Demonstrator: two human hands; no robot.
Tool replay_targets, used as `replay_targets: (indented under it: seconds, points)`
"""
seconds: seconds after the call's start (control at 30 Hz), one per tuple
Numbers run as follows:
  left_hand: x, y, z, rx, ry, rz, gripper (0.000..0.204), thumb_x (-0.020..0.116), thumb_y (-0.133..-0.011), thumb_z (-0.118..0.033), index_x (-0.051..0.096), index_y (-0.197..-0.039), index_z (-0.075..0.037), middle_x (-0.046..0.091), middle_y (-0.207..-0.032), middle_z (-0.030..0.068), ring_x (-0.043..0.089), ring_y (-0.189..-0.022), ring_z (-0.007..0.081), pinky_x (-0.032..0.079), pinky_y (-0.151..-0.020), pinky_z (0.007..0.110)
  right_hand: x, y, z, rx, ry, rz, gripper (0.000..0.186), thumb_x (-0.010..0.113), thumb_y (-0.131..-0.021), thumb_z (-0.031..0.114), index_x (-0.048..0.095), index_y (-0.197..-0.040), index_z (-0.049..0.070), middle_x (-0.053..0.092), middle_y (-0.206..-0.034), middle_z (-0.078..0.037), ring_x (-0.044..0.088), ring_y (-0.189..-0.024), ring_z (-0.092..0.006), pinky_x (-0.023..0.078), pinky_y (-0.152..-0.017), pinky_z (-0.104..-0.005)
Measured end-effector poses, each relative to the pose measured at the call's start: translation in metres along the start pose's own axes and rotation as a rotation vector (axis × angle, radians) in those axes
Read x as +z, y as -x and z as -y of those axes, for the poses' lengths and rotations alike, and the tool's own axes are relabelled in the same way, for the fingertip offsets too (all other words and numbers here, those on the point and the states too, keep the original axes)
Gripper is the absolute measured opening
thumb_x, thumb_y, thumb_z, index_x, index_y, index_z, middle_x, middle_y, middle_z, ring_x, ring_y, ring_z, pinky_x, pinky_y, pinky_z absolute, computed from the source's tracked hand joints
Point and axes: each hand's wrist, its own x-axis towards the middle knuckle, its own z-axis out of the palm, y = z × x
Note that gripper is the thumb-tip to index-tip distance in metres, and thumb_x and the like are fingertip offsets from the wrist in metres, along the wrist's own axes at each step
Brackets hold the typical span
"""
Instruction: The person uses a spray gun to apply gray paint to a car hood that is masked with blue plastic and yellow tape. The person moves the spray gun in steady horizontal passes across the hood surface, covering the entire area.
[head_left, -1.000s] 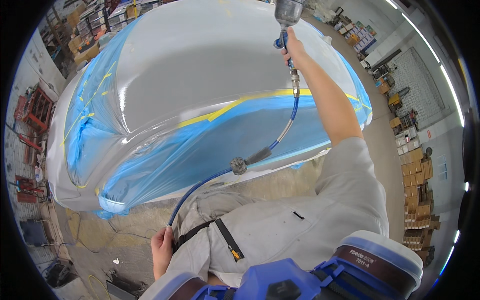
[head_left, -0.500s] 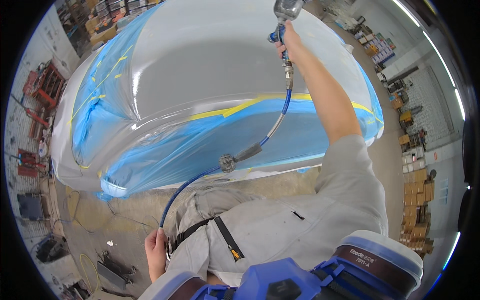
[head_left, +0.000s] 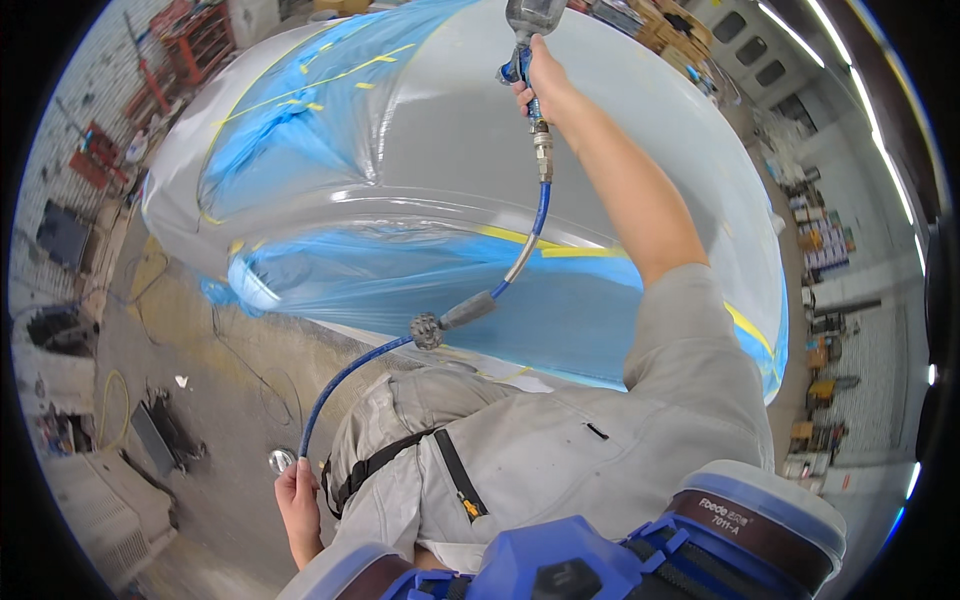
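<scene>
My right hand [head_left: 543, 80] is closed round the handle of a spray gun [head_left: 522, 62], held at arm's length over the grey car panel [head_left: 450, 125]. The gun's upper end runs out of the top of the view. From its handle a blue air hose [head_left: 365, 358] curves down past a grey ball-shaped fitting [head_left: 427, 331] to my left hand [head_left: 297, 500], whose fingers pinch it low on the left. Blue masking film [head_left: 440, 285] and yellow tape [head_left: 580, 252] cover parts of the car around the bare grey panel.
The hose hangs between my body and the filmed side of the car. A dark flat object [head_left: 160, 435] and a thin cable [head_left: 250, 365] lie on the floor to the left. Red racks [head_left: 195, 45] stand far left; boxes and tools [head_left: 820, 375] line the right wall.
My view has turned, so the car appears rotated and shifted right. My right hand and the spray gun sit further left in view; my left hand keeps its pinch on the hose.
</scene>
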Motion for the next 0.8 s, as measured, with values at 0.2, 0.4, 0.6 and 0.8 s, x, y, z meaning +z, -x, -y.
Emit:
replay_targets:
  seconds: [0.2, 0.4, 0.6, 0.8]
  points:
    - [0.001, 0.027, 0.030, 0.050, 0.069, -0.185, 0.048, 0.055, -0.106, -0.038, 0.047, -0.066, -0.013, 0.038, -0.054, -0.0065, 0.032, -0.045, 0.0042, 0.020, -0.042, 0.026, 0.098, -0.018, -0.005, 0.043, 0.066, 0.140, 0.061, 0.032, -0.100, 0.072, 0.048, -0.109, 0.014, 0.051, -0.069, -0.004, 0.036, -0.043, -0.0091, 0.040, -0.047, -0.0357]
    - [0.005, 0.052, 0.029, -0.017, 0.170, -0.257, 0.046, 0.056, -0.107, -0.032, 0.047, -0.067, -0.009, 0.038, -0.060, -0.0080, 0.029, -0.054, 0.0026, 0.019, -0.050, 0.026, 0.150, -0.032, -0.016, -0.003, 0.070, 0.267, 0.072, 0.029, -0.100, 0.071, 0.048, -0.101, 0.002, 0.049, -0.073, -0.008, 0.038, -0.045, -0.0132, 0.042, -0.049, -0.0398]
    - [0.008, 0.040, 0.025, -0.041, 0.116, -0.183, 0.045, 0.056, -0.106, -0.029, 0.048, -0.067, -0.008, 0.042, -0.063, -0.0061, 0.033, -0.059, 0.0044, 0.024, -0.053, 0.026, 0.145, -0.046, -0.018, -0.096, 0.317, 0.125, 0.078, 0.030, -0.100, 0.071, 0.051, -0.095, -0.003, 0.047, -0.065, -0.009, 0.043, -0.045, -0.0183, 0.041, -0.045, -0.0415]
    - [0.008, 0.016, 0.016, -0.002, 0.077, -0.049, 0.044, 0.056, -0.106, -0.028, 0.050, -0.068, -0.007, 0.045, -0.064, -0.0048, 0.037, -0.061, 0.0055, 0.028, -0.055, 0.026, 0.094, -0.045, -0.012, -0.071, 0.350, 0.062, 0.072, 0.033, -0.098, 0.074, 0.049, -0.095, 0.004, 0.046, -0.067, -0.006, 0.039, -0.045, -0.0124, 0.040, -0.044, -0.0368]
